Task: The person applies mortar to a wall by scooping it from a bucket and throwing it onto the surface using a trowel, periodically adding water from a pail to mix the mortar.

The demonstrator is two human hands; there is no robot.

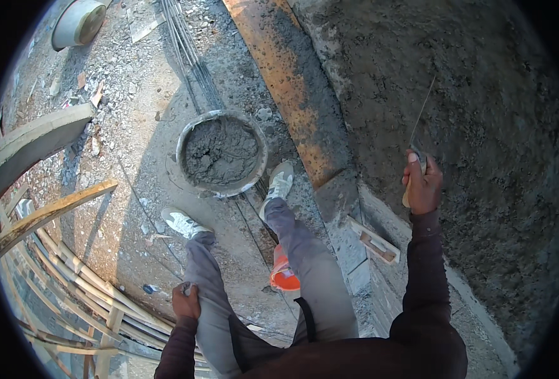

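Note:
My right hand (422, 183) grips the wooden handle of a trowel (422, 115), its thin blade seen edge-on against the rough, wet mortar surface (481, 126) on the right; whether it touches the mortar I cannot tell. My left hand (186, 302) is closed beside my left leg, on something small and grey that I cannot make out. A round pan of wet grey mortar (221, 153) sits on the ground just beyond my shoes. A wooden float (372, 238) lies at the base of the mortared surface.
A rusty, mortar-spattered board (274, 63) runs along the mortared surface. An orange container (282, 275) is partly behind my right leg. Steel bars (184, 44) lie beyond the pan. A grey bucket (71, 28), rubble, a curved concrete piece (39, 142), a plank (58, 211) and poles (83, 278) are leftward.

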